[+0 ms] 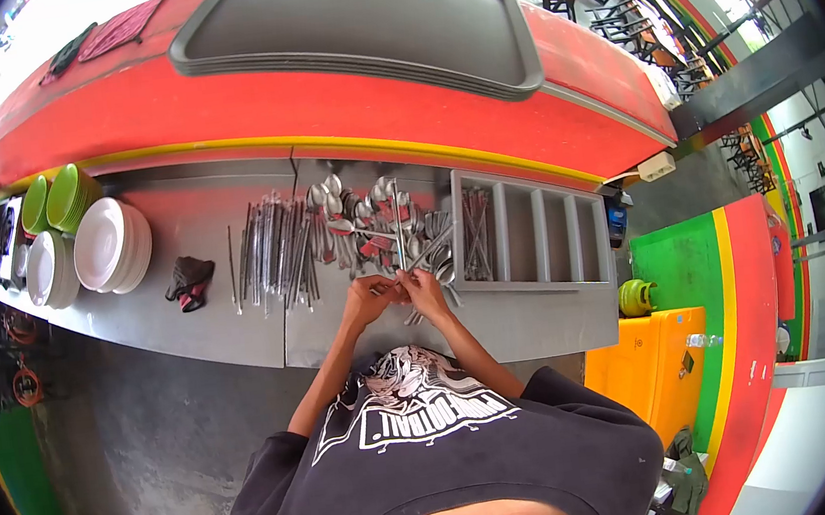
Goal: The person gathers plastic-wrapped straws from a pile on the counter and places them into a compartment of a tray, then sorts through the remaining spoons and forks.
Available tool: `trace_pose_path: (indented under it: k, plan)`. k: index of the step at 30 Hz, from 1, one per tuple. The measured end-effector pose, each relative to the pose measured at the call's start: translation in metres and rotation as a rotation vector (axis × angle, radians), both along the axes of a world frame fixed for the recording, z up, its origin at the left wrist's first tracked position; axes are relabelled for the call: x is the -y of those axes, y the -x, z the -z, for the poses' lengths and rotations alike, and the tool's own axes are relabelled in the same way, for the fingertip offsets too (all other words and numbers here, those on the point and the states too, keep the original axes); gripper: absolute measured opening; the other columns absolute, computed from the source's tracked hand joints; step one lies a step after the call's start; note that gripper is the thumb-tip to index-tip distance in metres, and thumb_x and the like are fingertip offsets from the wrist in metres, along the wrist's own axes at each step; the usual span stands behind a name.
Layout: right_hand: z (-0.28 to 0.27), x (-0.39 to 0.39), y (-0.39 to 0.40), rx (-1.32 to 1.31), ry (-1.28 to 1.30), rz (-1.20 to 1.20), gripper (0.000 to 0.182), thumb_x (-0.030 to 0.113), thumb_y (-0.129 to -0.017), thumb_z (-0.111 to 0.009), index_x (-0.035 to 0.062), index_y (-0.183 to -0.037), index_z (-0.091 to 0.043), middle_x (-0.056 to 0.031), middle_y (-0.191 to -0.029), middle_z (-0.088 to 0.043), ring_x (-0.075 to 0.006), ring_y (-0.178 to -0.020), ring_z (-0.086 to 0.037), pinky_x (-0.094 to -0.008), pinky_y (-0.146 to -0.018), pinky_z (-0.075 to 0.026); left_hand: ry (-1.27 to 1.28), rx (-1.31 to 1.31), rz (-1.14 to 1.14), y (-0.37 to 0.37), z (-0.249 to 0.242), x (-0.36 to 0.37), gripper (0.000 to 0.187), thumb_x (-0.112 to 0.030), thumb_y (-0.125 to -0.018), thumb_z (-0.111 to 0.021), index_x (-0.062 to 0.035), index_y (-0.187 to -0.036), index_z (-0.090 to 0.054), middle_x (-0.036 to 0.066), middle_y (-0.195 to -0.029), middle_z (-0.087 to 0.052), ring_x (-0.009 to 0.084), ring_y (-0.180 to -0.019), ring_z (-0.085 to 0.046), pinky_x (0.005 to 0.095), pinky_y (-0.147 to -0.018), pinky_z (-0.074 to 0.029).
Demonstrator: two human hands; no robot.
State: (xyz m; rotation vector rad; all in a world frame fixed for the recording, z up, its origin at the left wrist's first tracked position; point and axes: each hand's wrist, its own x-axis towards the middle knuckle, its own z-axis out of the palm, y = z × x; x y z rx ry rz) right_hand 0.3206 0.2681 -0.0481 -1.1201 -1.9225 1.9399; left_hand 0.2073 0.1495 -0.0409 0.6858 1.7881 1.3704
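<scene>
My left hand (368, 300) and my right hand (422, 293) meet over the front of the steel counter, fingers closed. Between them a slim, shiny piece of cutlery (399, 231) points away from me, its near end at my right fingertips. Whether it is a spoon or a fork is not clear. My left fingers pinch close beside that end; what they hold is hidden. Just beyond my hands lies a loose pile of spoons and forks (334, 203). To the left are many thin metal sticks (274, 247), laid side by side.
At right sits a grey divided tray (536, 283), with thin utensils (477, 233) in its leftmost compartment. White plates (100, 247), green bowls (72, 198) and a dark crumpled cloth (191, 279) are on the left. Large dark trays (358, 22) are stacked on the red ledge (146, 115) behind.
</scene>
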Motion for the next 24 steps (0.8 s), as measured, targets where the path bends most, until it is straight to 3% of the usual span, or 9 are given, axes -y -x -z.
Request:
trace_pose_path:
  k: [4,10,19,24]
  plan:
    - [0.000,-0.030,-0.032,-0.019,0.017,0.053,0.038,0.036,-0.094,-0.058,-0.0019,-0.089,-0.059,-0.0084,-0.075,-0.067,-0.0154,-0.061,-0.066,-0.0249,-0.049,-0.049,-0.039,0.033,0.079,-0.024,0.002,-0.036,0.021,-0.018,-0.079,-0.074,0.0002,-0.089,-0.071,0.007,-0.072,-0.069,0.0104,-0.066,-0.064,0.0263,-0.060,-0.050]
    - [-0.011,-0.074,-0.081,-0.089,0.044,0.114,0.037,0.037,-0.094,-0.058,0.0000,-0.090,-0.055,-0.0091,-0.078,-0.068,-0.0175,-0.063,-0.068,-0.0244,-0.051,-0.048,0.002,0.287,0.162,-0.056,-0.016,-0.087,0.026,-0.023,-0.081,-0.075,0.0008,-0.090,-0.069,0.004,-0.076,-0.067,0.0087,-0.065,-0.059,0.0257,-0.056,-0.047]
    - [-0.010,-0.131,-0.130,-0.058,0.132,0.188,0.039,0.039,-0.094,-0.057,0.0012,-0.088,-0.052,-0.0095,-0.081,-0.067,-0.0186,-0.066,-0.068,-0.0257,-0.051,-0.050,0.020,-0.036,0.132,-0.111,-0.017,-0.156,0.017,-0.016,-0.078,-0.075,-0.0009,-0.083,-0.070,0.006,-0.070,-0.068,0.0075,-0.063,-0.061,0.0245,-0.057,-0.048]
    - [-0.008,-0.143,-0.142,-0.094,0.185,0.137,0.037,0.037,-0.095,-0.056,0.0013,-0.086,-0.051,-0.0123,-0.084,-0.068,-0.0192,-0.066,-0.068,-0.0280,-0.050,-0.052,0.017,-0.037,0.102,-0.127,-0.015,-0.162,0.018,-0.017,-0.080,-0.074,0.0000,-0.087,-0.070,0.006,-0.072,-0.068,0.0086,-0.065,-0.061,0.0244,-0.059,-0.047]
